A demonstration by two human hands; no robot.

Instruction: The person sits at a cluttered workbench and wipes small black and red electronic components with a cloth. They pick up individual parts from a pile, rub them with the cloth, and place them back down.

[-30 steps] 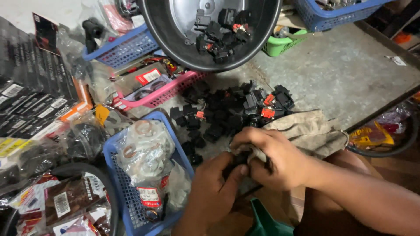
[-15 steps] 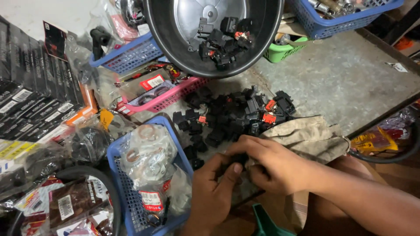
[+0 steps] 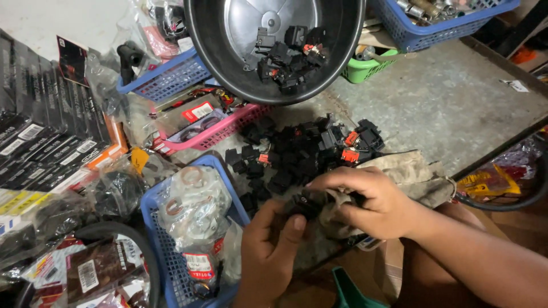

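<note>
My left hand (image 3: 269, 251) and my right hand (image 3: 368, 202) meet at the table's near edge, both gripping one small black plastic switch part (image 3: 303, 203). My left thumb presses on its side; my right fingers curl over its top, hiding most of it. Just beyond lies a heap of similar black parts with red and orange bits (image 3: 308, 149). A dirty grey cloth (image 3: 408, 171) lies under my right hand. A tilted dark metal bowl (image 3: 228, 68) at the top holds several more black parts (image 3: 285, 57).
A blue basket (image 3: 153, 206) with bagged metal rings sits left of my hands. A pink tray (image 3: 212, 132), other blue baskets (image 3: 165, 80), a green tub (image 3: 365, 67), black boxes (image 3: 40, 142) and rubber tyres crowd the left and back. Bare grey tabletop (image 3: 456, 97) lies at right.
The view has shifted slightly. My hands stay together at the same spot, and my fingers have regripped and turned the black part between them.
</note>
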